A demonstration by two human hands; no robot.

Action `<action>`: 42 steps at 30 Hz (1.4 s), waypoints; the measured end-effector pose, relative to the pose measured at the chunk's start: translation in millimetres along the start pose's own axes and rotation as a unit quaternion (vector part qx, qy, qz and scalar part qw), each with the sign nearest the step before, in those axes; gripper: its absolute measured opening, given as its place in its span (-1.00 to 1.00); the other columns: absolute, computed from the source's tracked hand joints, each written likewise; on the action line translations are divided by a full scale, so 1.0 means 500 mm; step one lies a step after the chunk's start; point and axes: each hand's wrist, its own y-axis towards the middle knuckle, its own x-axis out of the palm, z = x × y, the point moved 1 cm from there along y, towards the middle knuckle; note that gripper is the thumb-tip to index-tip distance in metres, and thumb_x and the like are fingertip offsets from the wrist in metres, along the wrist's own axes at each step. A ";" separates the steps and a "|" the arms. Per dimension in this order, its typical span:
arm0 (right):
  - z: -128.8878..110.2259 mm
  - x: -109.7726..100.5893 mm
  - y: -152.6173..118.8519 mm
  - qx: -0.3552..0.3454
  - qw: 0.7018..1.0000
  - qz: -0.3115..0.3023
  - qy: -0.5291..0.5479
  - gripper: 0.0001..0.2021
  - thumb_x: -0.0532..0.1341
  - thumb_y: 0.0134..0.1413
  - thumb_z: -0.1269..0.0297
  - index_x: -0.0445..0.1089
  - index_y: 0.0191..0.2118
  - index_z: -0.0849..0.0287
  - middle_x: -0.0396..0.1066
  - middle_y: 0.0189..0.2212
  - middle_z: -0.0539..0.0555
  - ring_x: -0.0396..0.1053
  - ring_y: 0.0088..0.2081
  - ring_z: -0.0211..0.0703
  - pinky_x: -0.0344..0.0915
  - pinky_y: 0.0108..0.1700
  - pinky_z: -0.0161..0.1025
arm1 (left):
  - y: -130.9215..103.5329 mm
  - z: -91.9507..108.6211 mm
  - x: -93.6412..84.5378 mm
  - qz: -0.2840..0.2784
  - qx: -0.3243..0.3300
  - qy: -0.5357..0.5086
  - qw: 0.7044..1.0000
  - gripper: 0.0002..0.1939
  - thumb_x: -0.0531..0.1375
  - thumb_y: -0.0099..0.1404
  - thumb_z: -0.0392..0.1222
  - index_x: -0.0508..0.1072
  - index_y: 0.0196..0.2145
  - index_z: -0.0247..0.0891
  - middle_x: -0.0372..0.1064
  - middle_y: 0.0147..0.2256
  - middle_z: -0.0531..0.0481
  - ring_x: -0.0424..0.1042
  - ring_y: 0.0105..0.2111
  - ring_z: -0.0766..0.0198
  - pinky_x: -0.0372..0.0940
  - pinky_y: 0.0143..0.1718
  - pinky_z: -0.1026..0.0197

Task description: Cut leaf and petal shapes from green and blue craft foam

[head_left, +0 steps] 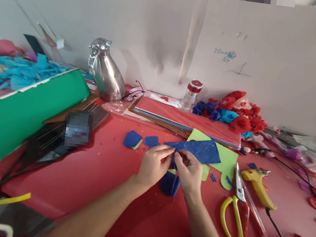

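Note:
My left hand (155, 164) and my right hand (188, 173) meet over the red table, fingertips pinched together on a small dark blue piece of paper or cloth (174, 162). Just below them hangs or lies a rounded, folded blue piece (169, 184); I cannot tell whether it joins the pinched part. Behind my fingers a blue strip (204, 152) rests across a light green sheet (227, 158). Left of my hands are two small blue cutouts, one rounded (132, 139) with green showing beneath, the other beside it (151, 141).
Scissors (238, 207) and a yellow glue gun (261, 186) lie at right. Behind stand a stack of coloured sheets (181, 117), a red-lidded jar (190, 95), red and blue flowers (237, 113) and a metal jug (108, 73). A green box (27, 116) is at left.

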 end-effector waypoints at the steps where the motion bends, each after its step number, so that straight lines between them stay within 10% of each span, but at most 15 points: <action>1: 0.000 0.000 0.000 0.001 1.000 -0.001 0.004 -0.80 0.25 -0.08 0.15 0.46 -0.40 0.19 0.52 -0.48 0.05 0.44 -0.42 -0.13 0.35 -0.36 -0.25 | 0.000 0.000 0.000 0.003 0.004 0.002 1.000 -0.78 0.16 0.27 -0.37 0.58 -0.21 -0.26 0.57 -0.27 -0.09 0.55 -0.28 0.24 0.45 -0.18 0.25; 42: -0.007 0.000 0.002 -0.016 0.999 -0.001 -0.027 -0.75 0.21 -0.06 0.09 0.45 -0.47 0.19 0.45 -0.57 0.02 0.33 -0.51 -0.21 0.27 -0.46 -0.32 | 0.006 0.002 -0.009 -0.010 -0.076 -0.038 0.996 -0.80 0.19 0.25 -0.32 0.61 -0.24 -0.22 0.58 -0.27 -0.09 0.56 -0.28 0.22 0.44 -0.13 0.19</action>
